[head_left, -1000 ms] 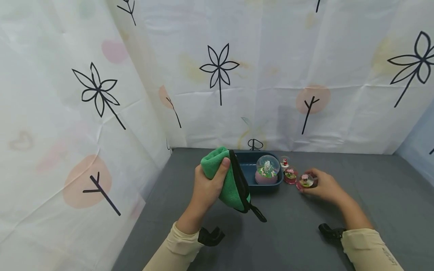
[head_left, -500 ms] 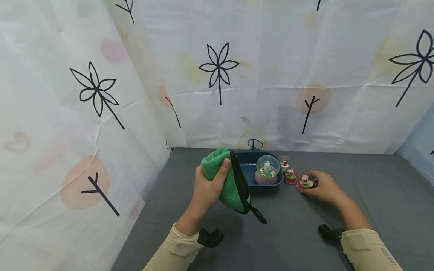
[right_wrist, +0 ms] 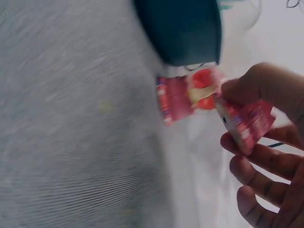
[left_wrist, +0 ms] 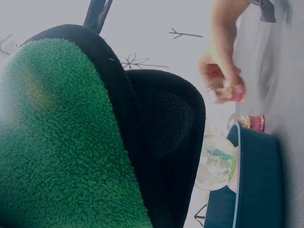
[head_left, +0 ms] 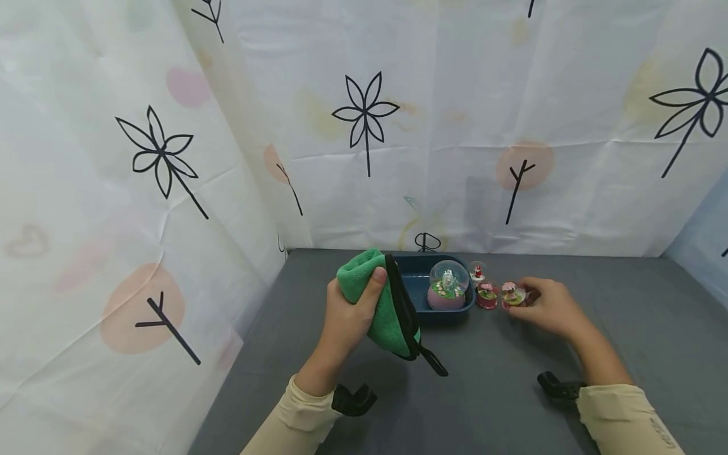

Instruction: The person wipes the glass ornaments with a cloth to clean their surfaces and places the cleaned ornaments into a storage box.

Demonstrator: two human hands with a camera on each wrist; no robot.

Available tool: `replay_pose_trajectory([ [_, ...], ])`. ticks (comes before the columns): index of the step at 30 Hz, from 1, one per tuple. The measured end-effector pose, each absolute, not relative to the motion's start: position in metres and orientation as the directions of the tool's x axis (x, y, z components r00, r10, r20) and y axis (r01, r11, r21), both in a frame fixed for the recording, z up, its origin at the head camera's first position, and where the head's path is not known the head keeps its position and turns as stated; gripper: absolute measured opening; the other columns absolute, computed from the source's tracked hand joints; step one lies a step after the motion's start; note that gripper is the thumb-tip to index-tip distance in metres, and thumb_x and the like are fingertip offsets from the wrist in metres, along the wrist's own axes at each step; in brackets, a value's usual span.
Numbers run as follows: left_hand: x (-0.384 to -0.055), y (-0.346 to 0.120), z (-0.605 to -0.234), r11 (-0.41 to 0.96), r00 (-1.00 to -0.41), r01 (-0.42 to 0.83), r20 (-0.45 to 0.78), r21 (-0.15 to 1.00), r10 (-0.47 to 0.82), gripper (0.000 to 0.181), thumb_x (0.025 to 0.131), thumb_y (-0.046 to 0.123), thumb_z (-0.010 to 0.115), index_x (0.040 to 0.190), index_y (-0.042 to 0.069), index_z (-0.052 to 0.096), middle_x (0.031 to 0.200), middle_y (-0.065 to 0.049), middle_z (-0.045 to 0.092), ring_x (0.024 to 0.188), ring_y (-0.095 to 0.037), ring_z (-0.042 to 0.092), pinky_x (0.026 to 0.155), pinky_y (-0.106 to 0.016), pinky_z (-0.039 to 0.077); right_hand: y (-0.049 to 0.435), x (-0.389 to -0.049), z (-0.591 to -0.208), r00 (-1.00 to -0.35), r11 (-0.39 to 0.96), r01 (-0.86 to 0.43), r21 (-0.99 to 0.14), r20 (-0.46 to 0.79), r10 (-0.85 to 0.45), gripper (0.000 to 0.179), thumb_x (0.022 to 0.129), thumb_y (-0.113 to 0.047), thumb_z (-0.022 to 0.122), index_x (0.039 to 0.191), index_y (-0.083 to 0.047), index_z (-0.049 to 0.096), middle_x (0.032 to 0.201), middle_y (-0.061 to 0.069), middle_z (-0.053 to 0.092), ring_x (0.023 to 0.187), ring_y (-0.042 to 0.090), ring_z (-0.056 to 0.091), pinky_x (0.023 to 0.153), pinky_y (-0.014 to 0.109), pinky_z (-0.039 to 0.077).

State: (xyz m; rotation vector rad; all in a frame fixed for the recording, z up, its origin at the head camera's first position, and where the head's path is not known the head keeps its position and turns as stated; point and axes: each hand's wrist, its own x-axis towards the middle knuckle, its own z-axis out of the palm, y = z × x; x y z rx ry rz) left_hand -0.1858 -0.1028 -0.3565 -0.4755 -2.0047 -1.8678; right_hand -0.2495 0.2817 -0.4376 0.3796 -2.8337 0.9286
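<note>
My left hand (head_left: pixel 351 316) grips a folded green towel (head_left: pixel 378 306) with a black border and hanging loop, held up over the table. Between the thumb and fingers of my right hand (head_left: pixel 548 309) is a small snow globe (head_left: pixel 514 295) with a pink base. In the right wrist view the pale underside of that base (right_wrist: pixel 232 128) shows, off the table. A similar small globe (head_left: pixel 486 295) stands beside it on the table, and another with a red figure (head_left: pixel 477 272) is behind. A larger snow globe (head_left: pixel 447 285) on a pink base sits inside the blue tray (head_left: pixel 418 265).
The blue tray stands at the back of the grey-covered table (head_left: pixel 455 392), partly hidden by the towel. A white patterned curtain (head_left: pixel 443 189) hangs along the back and left. Black camera mounts (head_left: pixel 354 399) project from both wrists.
My right hand has lifted the small snow globe slightly up and away from me, tilting it. My left hand and the towel stay nearly still.
</note>
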Motion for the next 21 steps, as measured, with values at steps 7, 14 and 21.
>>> replay_pose_trajectory([
  [7, -0.185, -0.103, -0.358, 0.072, -0.878, 0.477, 0.478, 0.876, 0.006, 0.026, 0.104, 0.030, 0.070, 0.122, 0.012, 0.075, 0.086, -0.008, 0.070, 0.072, -0.014, 0.069, 0.069, -0.034, 0.063, 0.273, -0.238, -0.416, -0.928, 0.779, -0.327, -0.536, 0.336, -0.158, 0.046, 0.085, -0.022, 0.090, 0.119, 0.005, 0.073, 0.099, 0.014, 0.071, 0.086, 0.022, 0.060, 0.061, 0.029, 0.046],
  [14, -0.185, -0.101, -0.356, 0.054, -0.877, 0.481, 0.481, 0.875, 0.014, 0.022, 0.104, 0.028, 0.071, 0.118, 0.011, 0.076, 0.083, -0.004, 0.070, 0.070, -0.014, 0.069, 0.065, -0.034, 0.062, 0.260, -0.227, -0.401, -0.829, 0.685, -0.510, -0.520, 0.508, -0.232, 0.038, 0.081, -0.009, 0.092, 0.116, -0.004, 0.076, 0.104, 0.007, 0.073, 0.085, -0.002, 0.058, 0.070, 0.018, 0.055],
  [21, -0.184, -0.098, -0.357, 0.053, -0.880, 0.475, 0.474, 0.878, 0.026, 0.024, 0.103, 0.031, 0.073, 0.118, 0.012, 0.076, 0.084, -0.003, 0.070, 0.070, -0.014, 0.069, 0.065, -0.034, 0.063, 0.238, -0.216, -0.379, -0.722, 0.493, -0.686, -0.535, 0.584, -0.371, 0.046, 0.076, 0.004, 0.092, 0.117, -0.008, 0.077, 0.108, 0.003, 0.074, 0.086, 0.001, 0.063, 0.076, 0.014, 0.057],
])
